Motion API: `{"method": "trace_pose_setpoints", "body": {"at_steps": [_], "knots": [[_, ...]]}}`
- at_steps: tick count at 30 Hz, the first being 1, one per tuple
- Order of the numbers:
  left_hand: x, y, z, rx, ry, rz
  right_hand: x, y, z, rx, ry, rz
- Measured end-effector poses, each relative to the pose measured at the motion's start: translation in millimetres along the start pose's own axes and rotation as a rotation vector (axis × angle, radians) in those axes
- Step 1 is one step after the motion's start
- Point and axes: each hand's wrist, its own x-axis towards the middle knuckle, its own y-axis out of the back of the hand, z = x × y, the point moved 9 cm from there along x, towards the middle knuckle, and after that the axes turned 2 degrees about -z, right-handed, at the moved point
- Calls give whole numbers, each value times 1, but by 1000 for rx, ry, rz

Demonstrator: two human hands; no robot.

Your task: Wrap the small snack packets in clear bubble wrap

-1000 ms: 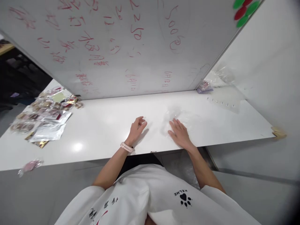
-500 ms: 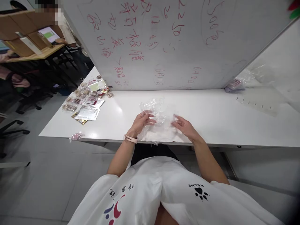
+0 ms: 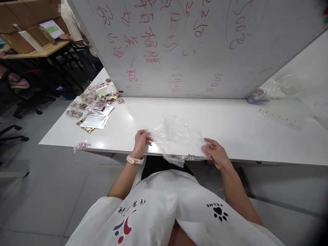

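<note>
A crumpled clear plastic bag (image 3: 176, 135) is stretched between my two hands above the white table (image 3: 256, 133), close to its front edge. Its lower part droops over that edge. My left hand (image 3: 142, 141), with a pink band on the wrist, pinches the bag's left side. On the other side, my right hand (image 3: 215, 152) grips the right edge between thumb and fingers. The film is see-through, so its exact outline is hard to make out.
Several small packets (image 3: 94, 99) lie heaped at the table's left, with a silver pouch (image 3: 94, 120) in front. A pink wrapped packet (image 3: 82, 146) rests at the front left edge. Behind stands a whiteboard (image 3: 166, 51). More clear plastic (image 3: 279, 85) lies at right.
My hands have moved apart and slightly toward me, spreading the bag wider. Part of the bag now hangs past the table's front edge.
</note>
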Motion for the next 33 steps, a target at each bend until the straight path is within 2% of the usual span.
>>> {"method": "trace_pose_setpoints", "body": {"at_steps": [2, 3, 4, 6, 8, 9, 11, 13, 16, 18, 20, 21, 23, 25, 27, 30, 33], "knots": [[-13, 16, 25, 148, -247, 224, -3, 8, 8, -46, 7, 49], [-23, 12, 42, 257, -390, 272, -3, 10, 9, -73, 16, 61], [-32, -1, 57, 382, -525, 260, -2, 9, 9, -105, 28, 65], [-44, -44, 71, 617, -711, 94, 3, 6, 4, -177, 73, 53], [-45, -81, 65, 750, -753, -107, 12, 3, -6, -255, 149, 16], [-39, -89, 58, 763, -716, -165, 19, 3, -11, -290, 190, -5], [-18, -85, 42, 662, -568, -196, 38, 12, -21, -341, 250, -39], [5, -62, 28, 415, -389, -149, 61, 36, -35, -422, 270, 20], [22, -22, 15, 108, -237, -51, 83, 81, -76, -779, 288, 326], [22, 1, 21, 180, -289, 29, 78, 86, -115, -1018, 407, 547], [17, 23, 37, 436, -428, 163, 61, 57, -144, -1090, 623, 627], [16, 35, 46, 584, -487, 247, 53, 33, -149, -1077, 732, 579], [21, 65, 61, 825, -521, 422, 42, -27, -138, -1041, 866, 336], [38, 108, 71, 936, -427, 571, 38, -87, -104, -1069, 853, 35], [60, 161, 75, 915, -242, 691, 38, -125, -64, -1146, 775, -126], [87, 232, 72, 771, 9, 806, 41, -144, -28, -1222, 733, -181], [107, 272, 61, 678, 145, 839, 45, -141, -20, -1258, 761, -162]]}}
